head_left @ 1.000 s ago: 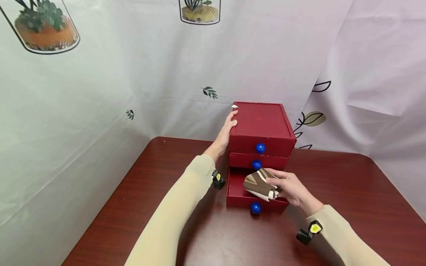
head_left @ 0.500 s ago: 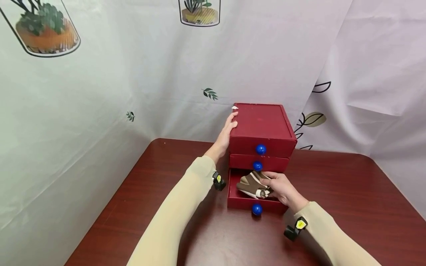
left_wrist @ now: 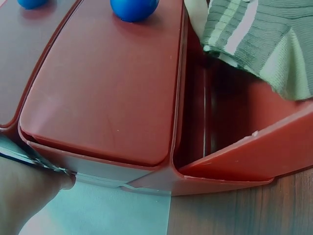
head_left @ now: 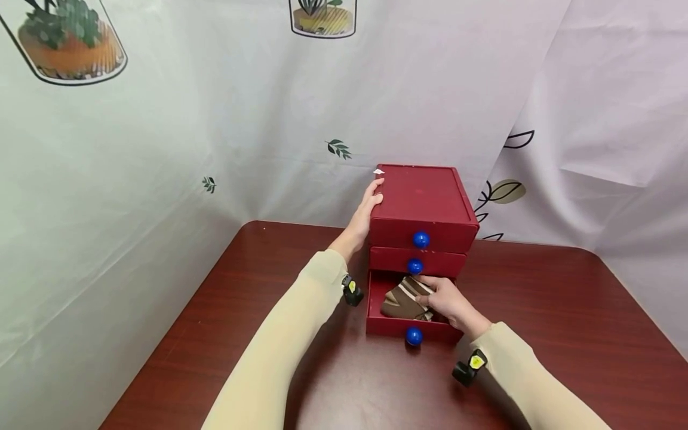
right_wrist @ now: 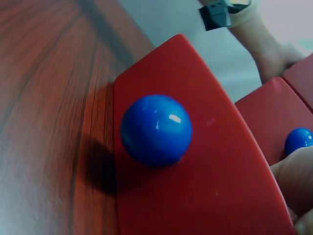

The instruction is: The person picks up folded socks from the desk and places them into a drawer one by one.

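A red drawer box (head_left: pixel 424 194) with blue ball knobs stands on the table, its bottom drawer (head_left: pixel 389 325) pulled out. My left hand (head_left: pixel 362 218) rests against the box's left side near the top, with fairly straight fingers. In that drawer lies a folded brown sock (head_left: pixel 404 300) with white stripes and a beige patch. My right hand (head_left: pixel 448 301) reaches in from the right and holds the sock between thumb and fingers. Ribbed knit of the sock (left_wrist: pixel 259 39) shows in the left wrist view. The right wrist view shows the bottom drawer's blue knob (right_wrist: pixel 156 129) and part of my right hand.
The upper two drawers are pushed in, with their knobs (head_left: pixel 421 239) facing me. A dark reddish-brown table (head_left: pixel 242 298) runs around the box. Behind it hangs a pale cloth backdrop (head_left: pixel 269 119) with plant prints.
My right hand has moved left and inward, lowering the sock into the bottom drawer, where it now lies flatter. The left hand stays on the box's side.
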Available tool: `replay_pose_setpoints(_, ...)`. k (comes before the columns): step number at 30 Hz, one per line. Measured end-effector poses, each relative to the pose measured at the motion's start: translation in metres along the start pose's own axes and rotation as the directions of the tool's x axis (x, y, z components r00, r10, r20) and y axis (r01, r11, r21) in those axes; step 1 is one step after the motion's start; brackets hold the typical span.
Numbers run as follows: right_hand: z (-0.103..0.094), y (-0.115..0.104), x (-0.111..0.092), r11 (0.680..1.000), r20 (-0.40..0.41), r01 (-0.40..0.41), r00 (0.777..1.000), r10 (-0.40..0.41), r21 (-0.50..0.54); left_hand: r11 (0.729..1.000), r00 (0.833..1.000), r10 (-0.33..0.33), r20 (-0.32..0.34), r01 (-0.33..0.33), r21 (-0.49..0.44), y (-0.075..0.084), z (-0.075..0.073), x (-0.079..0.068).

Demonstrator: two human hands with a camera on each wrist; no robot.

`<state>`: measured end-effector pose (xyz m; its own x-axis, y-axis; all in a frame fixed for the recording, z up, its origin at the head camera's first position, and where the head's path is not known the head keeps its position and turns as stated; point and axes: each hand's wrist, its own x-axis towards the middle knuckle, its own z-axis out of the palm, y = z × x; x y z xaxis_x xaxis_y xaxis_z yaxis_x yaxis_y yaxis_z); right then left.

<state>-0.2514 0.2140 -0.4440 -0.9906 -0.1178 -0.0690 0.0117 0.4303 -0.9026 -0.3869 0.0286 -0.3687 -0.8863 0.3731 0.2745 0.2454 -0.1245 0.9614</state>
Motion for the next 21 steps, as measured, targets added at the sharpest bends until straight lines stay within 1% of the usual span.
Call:
replay_pose_setpoints(2, -0.001, -0.002, -0.001, 0.991, -0.01, 0.04, 0.999, -0.041, -0.128, 1.0, 1.0, -0.003, -0.001, 0.003, 0.002, 0.0, 0.0, 0.0)
replay_pose_setpoints(5, -0.004, -0.007, -0.004, 0.952, -0.024, 0.078, 0.996, -0.089, -0.297, 1.0, 1.0, -0.006, 0.0, 0.006, 0.002, 0.001, 0.0, 0.0)
replay_pose_setpoints(7, -0.008, -0.013, -0.008, 0.922, -0.032, 0.107, 0.991, -0.128, -0.371, 1.0, 1.0, 0.0, -0.001, 0.0, -0.001, 0.002, 0.0, 0.0)
replay_pose_setpoints(9, -0.013, -0.02, -0.012, 0.902, -0.041, 0.124, 0.987, -0.154, -0.414, 1.0, 1.0, 0.002, -0.002, -0.002, 0.001, 0.003, 0.0, 0.001)
replay_pose_setpoints(10, -0.016, -0.024, -0.015, 0.9, -0.045, 0.13, 0.986, -0.163, -0.416, 1.0, 1.0, 0.002, -0.002, -0.002, 0.003, 0.003, -0.001, 0.001)
replay_pose_setpoints(12, -0.024, -0.032, -0.02, 0.911, -0.038, 0.148, 0.984, -0.176, -0.385, 1.0, 1.0, 0.008, -0.002, -0.008, 0.005, 0.004, -0.001, 0.001)
replay_pose_setpoints(16, -0.04, -0.043, -0.032, 0.943, -0.021, 0.163, 0.984, -0.177, -0.291, 1.0, 1.0, 0.018, -0.002, -0.018, 0.01, 0.002, -0.001, 0.001)
replay_pose_setpoints(18, -0.045, -0.046, -0.041, 0.958, -0.007, 0.171, 0.984, -0.177, -0.229, 1.0, 1.0, 0.018, -0.002, -0.018, 0.009, 0.001, -0.001, 0.001)
replay_pose_setpoints(21, -0.047, -0.046, -0.054, 0.985, 0.033, 0.152, 0.988, -0.149, -0.083, 1.0, 1.0, 0.011, 0.0, -0.011, -0.002, 0.0, 0.0, 0.0)
